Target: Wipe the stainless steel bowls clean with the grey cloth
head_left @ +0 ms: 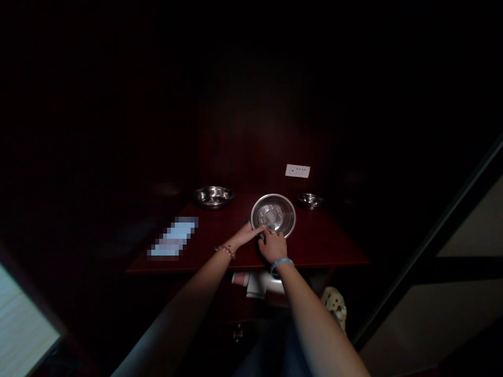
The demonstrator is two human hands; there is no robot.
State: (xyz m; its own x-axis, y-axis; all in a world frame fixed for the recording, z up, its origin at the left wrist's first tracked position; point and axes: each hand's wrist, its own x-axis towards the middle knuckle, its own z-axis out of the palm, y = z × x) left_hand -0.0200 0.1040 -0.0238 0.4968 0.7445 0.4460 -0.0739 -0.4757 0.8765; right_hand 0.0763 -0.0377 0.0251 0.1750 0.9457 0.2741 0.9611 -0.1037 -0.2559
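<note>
A shiny stainless-steel bowl (288,217) is tilted toward me over the dark red shelf, so its inside shows. My left hand (247,235) grips its lower left edge, with the thumb laid across the rim and the other fingers hidden behind it. At the near rim, my right hand (274,246) has its fingers curled over the edge and holds the bowl too. The two hands are close together. Whether the bowl's base touches the shelf cannot be seen.
On the dark red shelf (314,246), a wide steel basin (214,198) stands back left and a smaller steel bowl (310,201) back right. A blurred flat item (173,238) lies left. A white socket (297,171) is on the back wall. Below sit a pink cup (239,278) and papers (256,285).
</note>
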